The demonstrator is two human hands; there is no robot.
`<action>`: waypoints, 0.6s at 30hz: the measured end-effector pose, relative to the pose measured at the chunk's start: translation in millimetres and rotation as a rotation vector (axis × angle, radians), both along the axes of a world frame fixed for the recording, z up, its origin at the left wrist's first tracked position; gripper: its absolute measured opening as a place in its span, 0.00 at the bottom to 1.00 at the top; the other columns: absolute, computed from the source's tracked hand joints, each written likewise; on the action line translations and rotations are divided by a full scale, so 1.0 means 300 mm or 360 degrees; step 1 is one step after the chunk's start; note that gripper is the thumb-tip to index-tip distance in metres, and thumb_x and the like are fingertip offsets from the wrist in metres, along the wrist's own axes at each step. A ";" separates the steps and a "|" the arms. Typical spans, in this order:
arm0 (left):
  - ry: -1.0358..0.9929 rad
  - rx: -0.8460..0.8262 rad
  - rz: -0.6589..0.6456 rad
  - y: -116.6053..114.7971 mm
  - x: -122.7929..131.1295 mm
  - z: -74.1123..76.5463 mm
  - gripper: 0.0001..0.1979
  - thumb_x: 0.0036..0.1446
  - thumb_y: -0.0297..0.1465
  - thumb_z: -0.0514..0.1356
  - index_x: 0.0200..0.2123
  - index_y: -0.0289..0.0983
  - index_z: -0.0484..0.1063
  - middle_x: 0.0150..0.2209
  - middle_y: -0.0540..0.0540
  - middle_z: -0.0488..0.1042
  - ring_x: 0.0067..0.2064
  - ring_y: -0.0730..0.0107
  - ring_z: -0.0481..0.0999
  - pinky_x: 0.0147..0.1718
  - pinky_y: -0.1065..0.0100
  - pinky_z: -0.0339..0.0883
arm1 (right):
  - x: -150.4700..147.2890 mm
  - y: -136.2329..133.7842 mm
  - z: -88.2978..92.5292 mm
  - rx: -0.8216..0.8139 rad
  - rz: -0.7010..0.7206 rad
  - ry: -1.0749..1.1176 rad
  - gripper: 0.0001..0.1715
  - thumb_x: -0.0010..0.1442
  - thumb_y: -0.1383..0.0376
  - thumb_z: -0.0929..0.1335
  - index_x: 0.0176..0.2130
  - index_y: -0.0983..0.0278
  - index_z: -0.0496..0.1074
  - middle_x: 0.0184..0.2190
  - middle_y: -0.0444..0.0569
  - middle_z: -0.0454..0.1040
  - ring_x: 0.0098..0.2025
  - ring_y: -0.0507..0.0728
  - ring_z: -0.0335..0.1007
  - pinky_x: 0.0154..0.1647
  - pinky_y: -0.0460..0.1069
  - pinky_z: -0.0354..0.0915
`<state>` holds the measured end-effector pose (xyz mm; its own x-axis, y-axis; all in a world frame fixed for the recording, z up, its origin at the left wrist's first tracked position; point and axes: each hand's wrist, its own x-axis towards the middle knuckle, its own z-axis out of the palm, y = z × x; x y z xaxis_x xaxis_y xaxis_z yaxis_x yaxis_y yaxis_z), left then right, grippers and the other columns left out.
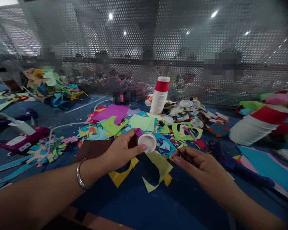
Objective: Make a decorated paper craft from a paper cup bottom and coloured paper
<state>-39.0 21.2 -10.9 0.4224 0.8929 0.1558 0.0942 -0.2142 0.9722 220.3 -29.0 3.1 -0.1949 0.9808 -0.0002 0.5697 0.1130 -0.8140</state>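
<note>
My left hand (122, 147) is closed on a cut-off paper cup bottom (147, 142), white and round, its hollow side toward me. A bit of purple paper (138, 132) shows at its upper left edge, by my fingers. To the right, apart from the cup bottom, my right hand (199, 163) is closed around dark scissors (182, 153), partly hidden by the fingers, their thin tip pointing up and left. Below and between the hands lie a pale yellow paper offcut (162, 166) with a curved cut-out and a darker yellow offcut (121, 175).
Coloured paper (144, 123) and a heap of cup bottoms (177, 110) lie ahead. Cup stacks stand upright (159, 99) and leaning (256, 124). A dark blue glue gun (244, 169) is at right, a purple power strip (25, 139) with cable at left. A perforated metal screen (129, 41) rises behind.
</note>
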 end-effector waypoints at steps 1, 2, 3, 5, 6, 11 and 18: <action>-0.0045 -0.0121 -0.0061 0.008 0.001 -0.007 0.17 0.58 0.39 0.65 0.43 0.37 0.66 0.40 0.46 0.72 0.39 0.68 0.73 0.37 0.65 0.70 | 0.007 0.004 0.003 0.0043 0.0014 -0.0069 0.18 0.65 0.49 0.66 0.39 0.60 0.74 0.31 0.46 0.74 0.32 0.55 0.68 0.33 0.48 0.63; -0.0063 -0.0207 -0.0115 0.014 0.001 -0.013 0.17 0.58 0.39 0.65 0.44 0.36 0.65 0.41 0.45 0.72 0.39 0.68 0.73 0.37 0.65 0.70 | 0.012 0.007 0.003 0.0070 0.0028 -0.0117 0.17 0.65 0.50 0.66 0.39 0.60 0.74 0.31 0.46 0.75 0.33 0.56 0.69 0.33 0.49 0.64; -0.0067 -0.0270 -0.0162 0.016 0.001 -0.015 0.17 0.58 0.38 0.65 0.44 0.36 0.65 0.42 0.45 0.73 0.39 0.68 0.73 0.37 0.65 0.70 | 0.016 0.009 0.001 0.0088 0.0039 -0.0150 0.17 0.65 0.50 0.66 0.40 0.59 0.74 0.31 0.46 0.76 0.34 0.56 0.70 0.34 0.49 0.65; -0.0065 -0.0339 -0.0213 0.013 -0.001 -0.013 0.17 0.57 0.38 0.66 0.43 0.36 0.64 0.42 0.45 0.73 0.39 0.68 0.74 0.36 0.65 0.70 | 0.023 0.010 -0.008 0.0112 0.0057 -0.0199 0.15 0.65 0.51 0.66 0.42 0.58 0.74 0.32 0.47 0.78 0.35 0.58 0.72 0.33 0.50 0.66; -0.0070 -0.0362 -0.0222 0.008 -0.002 -0.009 0.19 0.56 0.38 0.66 0.44 0.37 0.64 0.41 0.45 0.73 0.39 0.67 0.75 0.36 0.65 0.70 | 0.027 0.010 -0.013 0.0116 0.0066 -0.0227 0.14 0.65 0.52 0.66 0.42 0.58 0.74 0.33 0.47 0.78 0.35 0.58 0.73 0.33 0.50 0.67; -0.0099 -0.0461 -0.0179 -0.016 -0.011 0.012 0.35 0.52 0.36 0.69 0.57 0.40 0.55 0.37 0.48 0.71 0.35 0.67 0.76 0.34 0.64 0.72 | 0.043 0.019 -0.026 0.0128 0.0119 -0.0432 0.12 0.65 0.54 0.66 0.43 0.56 0.74 0.30 0.46 0.78 0.31 0.59 0.73 0.31 0.52 0.66; -0.0217 -0.0241 -0.0014 -0.008 -0.026 0.024 0.38 0.54 0.35 0.69 0.62 0.42 0.51 0.37 0.51 0.70 0.35 0.71 0.73 0.37 0.66 0.68 | 0.022 0.014 -0.021 0.0031 0.0150 -0.0638 0.10 0.65 0.55 0.65 0.36 0.58 0.69 0.27 0.44 0.75 0.28 0.57 0.70 0.28 0.50 0.60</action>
<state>-46.8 18.7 -3.8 0.4143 0.9069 0.0763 -0.0415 -0.0649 0.9970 227.0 -24.9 -3.2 -0.2721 0.9593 -0.0761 0.8277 0.1930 -0.5269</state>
